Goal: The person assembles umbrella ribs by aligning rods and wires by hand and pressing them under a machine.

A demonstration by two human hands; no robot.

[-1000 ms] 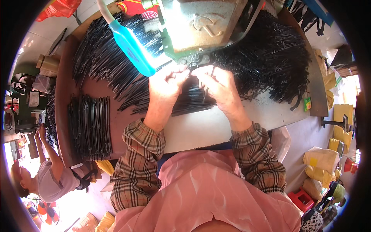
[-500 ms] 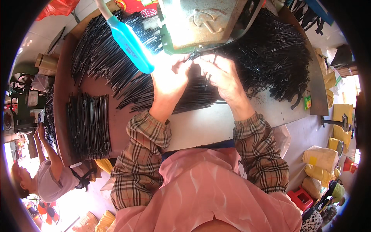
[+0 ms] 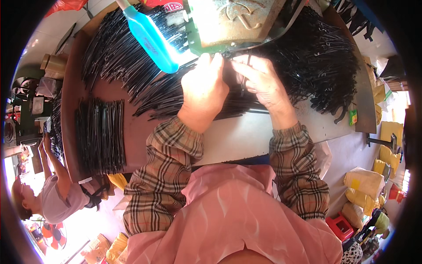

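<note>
Under the lower edge of a rusty metal machine (image 3: 241,26) with an umbrella emblem, both my hands work close together. My left hand (image 3: 205,86) is closed, with thumb and fingertips up at the machine's edge; glare hides what it grips. My right hand (image 3: 263,79) pinches a thin black umbrella rib (image 3: 243,79), which hangs down beside the fingers. Behind and below my hands lie many loose black ribs (image 3: 165,94). A tangled heap of black ribs (image 3: 316,66) covers the table's right side.
A bright blue-cased lamp (image 3: 151,42) hangs left of the machine. A neat bundle of black ribs (image 3: 101,136) lies at the brown table's (image 3: 136,149) left. Another person (image 3: 61,198) works at far left. Yellow sacks (image 3: 365,180) and a red stool (image 3: 340,226) stand at right.
My left hand has shifted right and turned, its fingertips now up against the machine's edge. My right hand has moved slightly right, away from the left fingertips, still holding the rib.
</note>
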